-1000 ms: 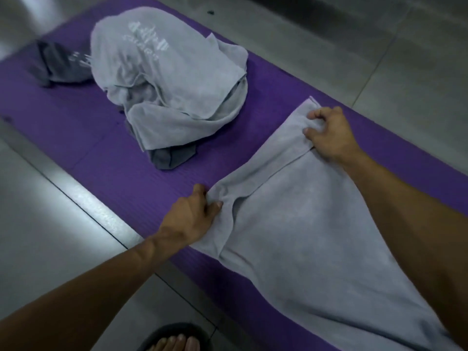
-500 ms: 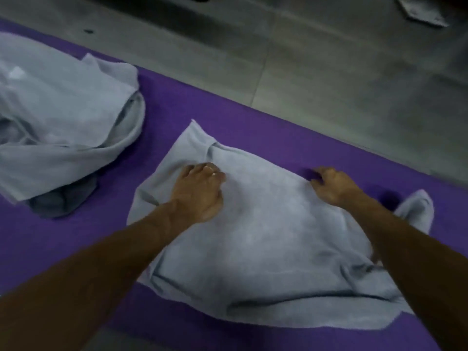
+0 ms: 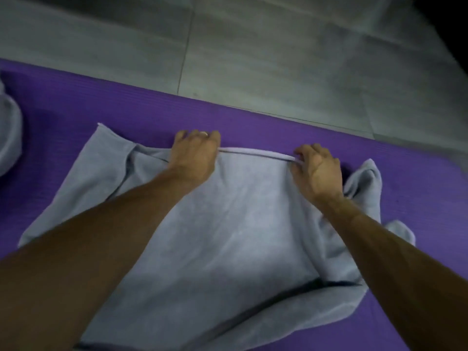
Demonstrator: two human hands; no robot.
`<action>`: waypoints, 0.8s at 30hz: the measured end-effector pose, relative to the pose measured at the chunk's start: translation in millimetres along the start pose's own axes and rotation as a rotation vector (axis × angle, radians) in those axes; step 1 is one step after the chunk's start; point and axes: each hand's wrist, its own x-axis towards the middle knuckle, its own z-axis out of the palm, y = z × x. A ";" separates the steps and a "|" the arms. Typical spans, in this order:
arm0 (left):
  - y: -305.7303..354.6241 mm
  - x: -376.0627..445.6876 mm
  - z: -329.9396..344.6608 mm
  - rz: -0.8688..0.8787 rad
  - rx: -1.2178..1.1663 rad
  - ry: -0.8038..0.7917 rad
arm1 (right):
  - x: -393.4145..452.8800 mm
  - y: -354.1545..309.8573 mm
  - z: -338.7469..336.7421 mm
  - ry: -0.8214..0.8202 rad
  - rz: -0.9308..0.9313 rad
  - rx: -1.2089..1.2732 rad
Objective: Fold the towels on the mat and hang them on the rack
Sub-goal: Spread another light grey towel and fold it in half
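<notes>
A light grey towel (image 3: 228, 236) lies spread and partly doubled over on the purple mat (image 3: 76, 102). My left hand (image 3: 195, 155) grips the towel's far edge left of the middle, fingers curled over the hem. My right hand (image 3: 316, 168) grips the same far edge further right. The hem runs taut between the two hands. The towel's right end is bunched in folds behind my right wrist. Both forearms cross over the towel and hide part of it.
The edge of a grey towel pile (image 3: 8, 138) shows at the far left on the mat. Beyond the mat's far edge lies grey tiled floor (image 3: 253, 51). No rack is in view.
Both hands have moved from the towel's end toward its far long edge and now hold the hem. The view has shifted right, so the towel pile has slid almost out of the picture.
</notes>
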 end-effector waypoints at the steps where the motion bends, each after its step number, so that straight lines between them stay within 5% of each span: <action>1: 0.2 4.1 -1.7 -0.018 -0.005 -0.035 | 1.4 2.7 -1.8 -0.137 0.029 -0.009; 3: 7.5 9.9 -3.6 -0.004 -0.026 -0.102 | -2.4 22.2 -3.8 -0.294 -0.018 -0.131; 6: 40.2 12.6 -14.1 0.161 -0.041 -0.154 | -21.3 77.6 -18.4 -0.067 -0.047 -0.119; 9: 81.3 14.3 -26.0 0.355 -0.104 -0.222 | -39.8 136.8 -31.1 0.096 0.228 0.061; 11: 124.6 19.7 -29.4 0.422 -0.159 -0.273 | -52.5 179.4 -34.6 -0.005 0.446 0.101; 14: 198.7 27.1 -20.4 0.379 -0.299 -0.339 | -77.2 224.9 -34.2 -0.331 0.552 0.115; 17: 263.4 28.4 -4.3 0.270 -0.441 -0.466 | -102.8 237.9 -22.6 -0.453 0.329 0.074; 20: 300.9 22.3 13.2 0.227 -0.279 -0.416 | -117.1 243.8 -25.3 -0.348 0.246 0.062; 24: 318.0 17.3 21.3 0.170 -0.299 -0.306 | -149.0 298.5 -65.4 -0.122 0.468 0.268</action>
